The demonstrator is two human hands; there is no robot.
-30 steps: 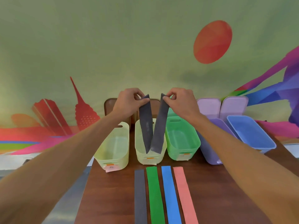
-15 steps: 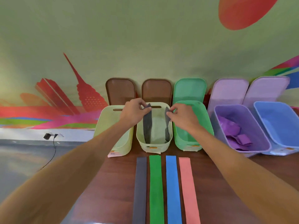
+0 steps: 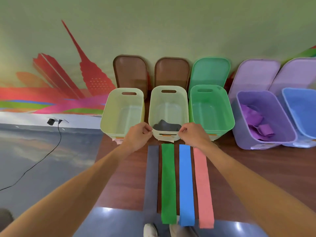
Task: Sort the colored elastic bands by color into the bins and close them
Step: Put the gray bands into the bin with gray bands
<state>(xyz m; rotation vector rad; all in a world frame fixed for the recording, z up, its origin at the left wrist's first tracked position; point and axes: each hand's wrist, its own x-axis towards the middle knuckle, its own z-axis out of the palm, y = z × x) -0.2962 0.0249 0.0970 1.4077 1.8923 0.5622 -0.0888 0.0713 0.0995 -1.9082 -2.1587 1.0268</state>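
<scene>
Grey band point(image 3: 166, 127) now down in mid bin point(image 3: 168, 103); our left hand point(image 3: 138, 135) & right hand point(image 3: 193, 134) curl at rim, grip unclear – drop ends fully inside

Both hands are at the near rim of the cream bin point(image 3: 168, 101). The left hand point(image 3: 138, 135) is at its left corner and the right hand point(image 3: 193, 134) at its right corner, fingers curled with the tips close together. A dark gray band point(image 3: 166, 127) lies crumpled inside this bin. On the counter point(image 3: 123, 177), a gray strip point(image 3: 151, 177), green strip point(image 3: 168, 182), blue strip point(image 3: 186, 182) and pink strip point(image 3: 203, 185) lie side by side. The purple bin point(image 3: 239, 120) holds purple bands point(image 3: 256, 120).
</scene>
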